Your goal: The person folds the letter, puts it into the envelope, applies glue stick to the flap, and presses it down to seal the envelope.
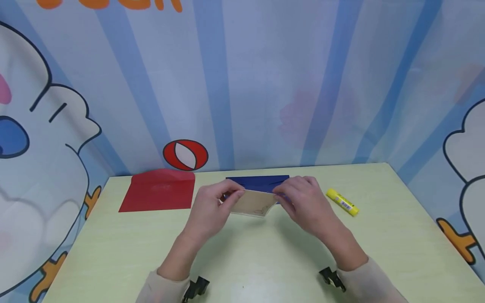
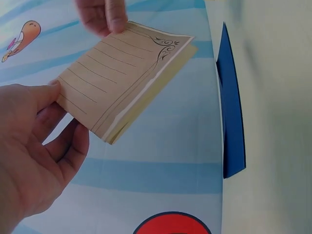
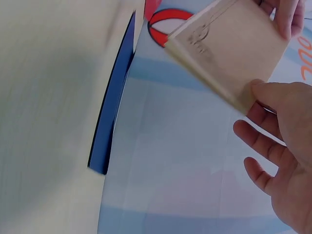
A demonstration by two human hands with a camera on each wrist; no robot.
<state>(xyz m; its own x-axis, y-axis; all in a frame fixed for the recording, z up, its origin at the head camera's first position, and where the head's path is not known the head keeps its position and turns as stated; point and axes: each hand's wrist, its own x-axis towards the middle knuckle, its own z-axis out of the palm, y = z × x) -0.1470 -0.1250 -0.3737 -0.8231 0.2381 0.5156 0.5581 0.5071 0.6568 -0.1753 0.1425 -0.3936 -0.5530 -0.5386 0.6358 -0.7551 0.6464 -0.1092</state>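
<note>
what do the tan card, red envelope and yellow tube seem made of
Tan card: likely matte paper or cardstock, thin edges, no glare. Red envelope: probably smooth paper, lying flat, crisp edges. Yellow tube: perhaps smooth plastic, given its rounded body.

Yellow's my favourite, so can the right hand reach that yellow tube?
Probably yes: the yellow tube lies near the right hand with nothing between, though that hand would likely need to release the beige paper.
</note>
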